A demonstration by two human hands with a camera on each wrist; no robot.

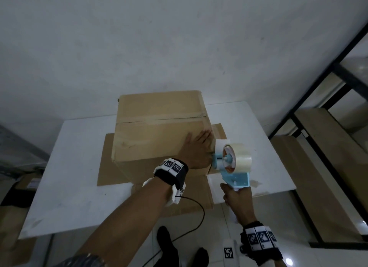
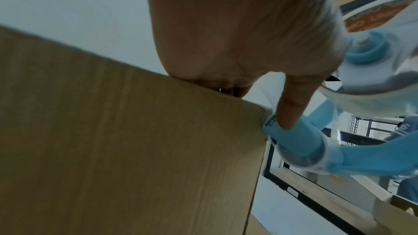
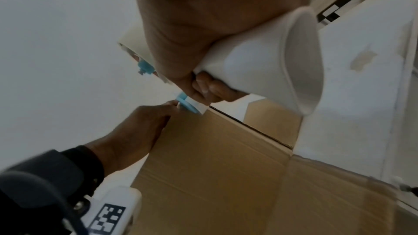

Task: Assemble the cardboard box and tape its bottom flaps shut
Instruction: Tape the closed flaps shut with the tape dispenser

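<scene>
We find the cardboard box [image 1: 159,127] standing flaps-up on the white table [image 1: 75,167], resting on a flat sheet of cardboard [image 1: 111,167]. All positions below are given relative to the box.

The centre seam [image 1: 159,119] runs left to right across the top face, and a strip of tape already covers at least part of it; how far it reaches toward the left edge we cannot tell.

The left hand [image 1: 196,150] lies flat on the top face at the near right corner, fingers straight and pressed to the cardboard, thumb down over the right edge. In the left wrist view a fingertip [image 2: 288,113] touches the blue nose of the dispenser right at that corner.

The right hand [image 1: 238,197] is wrapped round the white handle of the tape dispenser [image 1: 232,163], fingers curled tight. The dispenser sits just off the box's right side, nose against the near right corner, roll [image 1: 240,156] outboard.

Judgement: the coming move turns on this corner contact. The dispenser's nose points at the box from the right, so a pull would lay tape along or over the right edge, crosswise to the centre seam. The left hand is the nearer one to the box and is placed to pin the tape end; the right hand carries the travel. Risk: the tape may lift if the left hand releases early.
</scene>
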